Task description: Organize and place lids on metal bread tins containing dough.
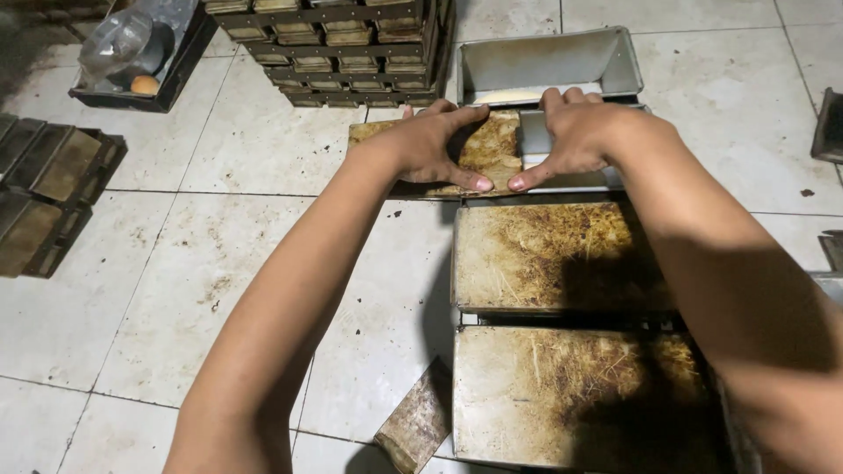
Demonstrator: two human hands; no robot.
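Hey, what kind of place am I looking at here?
Probably a bakery's work floor. Both hands slide a browned lid onto a metal loaf tin, lidded tins lie on floor tiles, more stacked tins behind.

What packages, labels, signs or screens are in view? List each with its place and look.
Clear plastic bag: far left corner, crumpled, see-through, lying in a dark tray beside a small orange-tan round thing.
No labels, signs or screens show; the rest is metal baking tins and stained lids on the tiled floor.
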